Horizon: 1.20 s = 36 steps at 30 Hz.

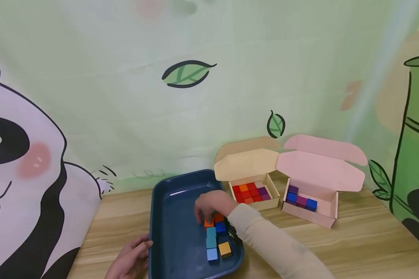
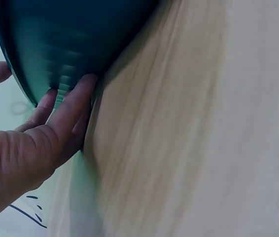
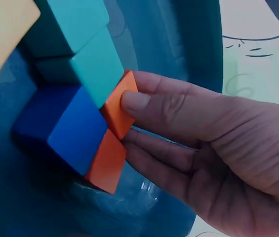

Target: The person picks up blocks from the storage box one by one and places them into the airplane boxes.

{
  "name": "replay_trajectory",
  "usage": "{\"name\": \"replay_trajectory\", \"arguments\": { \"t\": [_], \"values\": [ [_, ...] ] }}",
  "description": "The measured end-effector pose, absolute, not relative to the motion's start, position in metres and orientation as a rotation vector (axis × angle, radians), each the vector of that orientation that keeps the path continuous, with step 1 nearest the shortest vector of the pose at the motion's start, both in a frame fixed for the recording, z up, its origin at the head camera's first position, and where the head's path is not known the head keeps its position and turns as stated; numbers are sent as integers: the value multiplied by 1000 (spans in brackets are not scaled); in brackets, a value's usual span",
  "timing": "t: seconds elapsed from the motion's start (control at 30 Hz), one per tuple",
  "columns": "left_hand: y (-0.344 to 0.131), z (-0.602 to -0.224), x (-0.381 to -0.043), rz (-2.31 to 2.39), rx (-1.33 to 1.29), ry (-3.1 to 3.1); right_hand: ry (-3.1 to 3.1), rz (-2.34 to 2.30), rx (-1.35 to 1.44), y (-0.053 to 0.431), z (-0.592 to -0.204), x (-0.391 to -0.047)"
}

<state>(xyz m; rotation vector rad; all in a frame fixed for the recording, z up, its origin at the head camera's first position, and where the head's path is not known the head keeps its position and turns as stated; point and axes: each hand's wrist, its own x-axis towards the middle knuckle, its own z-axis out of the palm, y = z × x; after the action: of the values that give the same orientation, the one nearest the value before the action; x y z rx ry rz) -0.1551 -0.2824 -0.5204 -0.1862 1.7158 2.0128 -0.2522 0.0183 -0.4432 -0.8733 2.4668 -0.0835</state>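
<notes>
Wooden table (image 1: 125,217) bears a dark blue tray (image 1: 181,248); pink box (image 1: 309,217) and cream box (image 1: 270,204) stand beside it, lids raised; left hand (image 1: 132,256) touches the tray's outer side and rim, fingers loosely extended, thumb apart; right hand (image 1: 211,205) is inside the tray, grip narrow, thumb and finger pinching an orange block (image 3: 116,109); that block sits within the tray, touching a teal block (image 3: 97,64).
</notes>
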Motion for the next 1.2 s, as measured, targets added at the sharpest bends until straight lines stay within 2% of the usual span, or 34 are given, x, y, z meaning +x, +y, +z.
{"name": "replay_trajectory", "arguments": {
  "t": [0.33,0.5,0.83,1.2],
  "values": [
    [-284,-523,-154,2041,-193,1673,2409,-105,-906,22,-445,-248],
    [-280,-526,-153,2058,-190,1648,2396,59,-908,28,-443,-242],
    [-282,-521,-153,2034,-191,1697,2439,268,-1012,14,-441,-229],
    [-281,-520,-152,2028,-232,1729,2434,260,-1176,13,-439,-227]
  ]
}}
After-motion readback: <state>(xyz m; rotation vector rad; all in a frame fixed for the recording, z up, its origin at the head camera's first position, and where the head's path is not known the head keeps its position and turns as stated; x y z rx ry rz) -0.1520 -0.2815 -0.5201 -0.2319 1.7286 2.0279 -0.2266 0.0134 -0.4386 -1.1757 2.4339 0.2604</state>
